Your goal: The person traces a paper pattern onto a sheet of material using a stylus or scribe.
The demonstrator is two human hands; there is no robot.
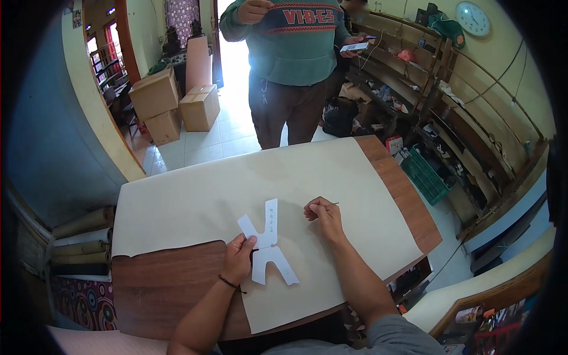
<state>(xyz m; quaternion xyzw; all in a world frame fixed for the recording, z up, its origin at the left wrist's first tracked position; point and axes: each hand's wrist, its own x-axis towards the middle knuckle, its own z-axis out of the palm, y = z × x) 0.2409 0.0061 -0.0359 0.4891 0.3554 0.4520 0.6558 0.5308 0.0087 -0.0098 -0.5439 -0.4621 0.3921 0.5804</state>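
A flat, four-armed cut-out of white paper or card is held over a broad, cream-coloured sheet, spread on a brown wood-grain table. It is pinched near its middle by the left hand, thumb on top; whether one piece or two are held cannot be told. A thin, dark, stick-like tool is held in the curled right hand. Cut-out judged light, bendable, easily slid; narrow arms easily creased. Best gripped at the broader junction, pressed flat.

The card's writing is illegibly small; a person's head is cropped
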